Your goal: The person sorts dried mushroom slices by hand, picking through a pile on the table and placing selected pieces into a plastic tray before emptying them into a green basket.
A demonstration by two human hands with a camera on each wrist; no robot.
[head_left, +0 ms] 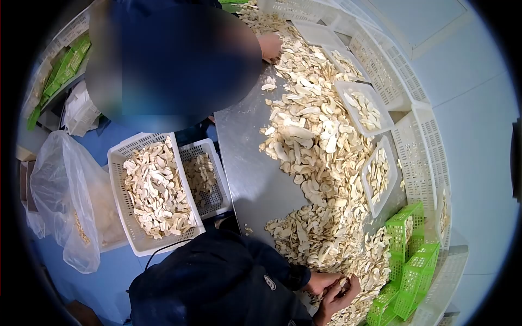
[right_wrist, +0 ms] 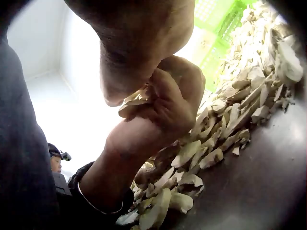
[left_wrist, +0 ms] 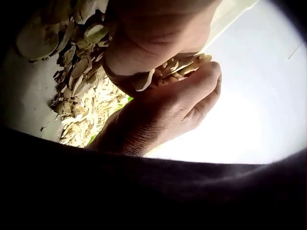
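My left hand and right hand meet low over a heap of pale dried mushroom slices at the near end of the metal table. In the left wrist view, several slices lie between the two hands, gripped by the curled fingers of both. The right wrist view shows the edge of one pale slice in the same grip. Palms and most fingertips are hidden there.
Clear plastic trays with slices line the heap's far side, before white baskets. Green baskets stand beside my hands. Another person's hand reaches into the heap. A white basket full of slices and a plastic bag are behind the table.
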